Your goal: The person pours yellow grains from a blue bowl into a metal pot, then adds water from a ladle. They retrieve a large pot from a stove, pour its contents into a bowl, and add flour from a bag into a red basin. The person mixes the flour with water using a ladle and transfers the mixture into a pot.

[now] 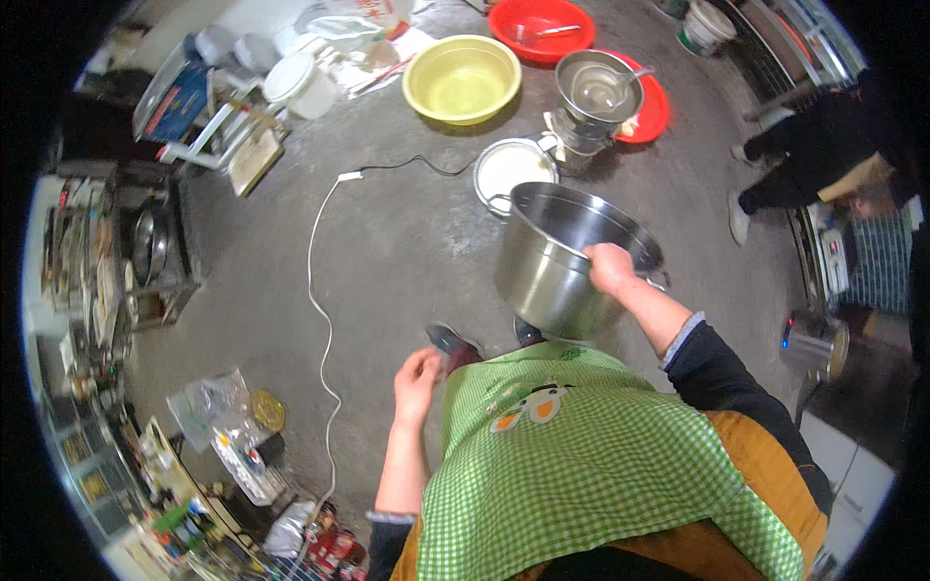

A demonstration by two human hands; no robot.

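Observation:
A large stainless steel stockpot [545, 276] hangs tilted from my right hand [612, 269], whose fingers are closed over its rim. The inside looks dark, and its bottom is hidden. My left hand [419, 374] is in front of the green checked apron with its fingers curled; nothing clear shows in it. Just beyond the stockpot, a metal pot with white contents [514, 173] stands on the floor. Behind that is a steel bowl [599, 86] holding a ladle [633, 74], on top of a machine or stand whose kind I cannot tell.
A yellow basin [462, 80], a red basin [541, 29] and a lidded white bucket [301, 86] sit farther off. A white cable [328, 341] crosses the floor at left. Another person [821, 160] stands at right, near a counter. Plastic bags [211, 407] lie at lower left.

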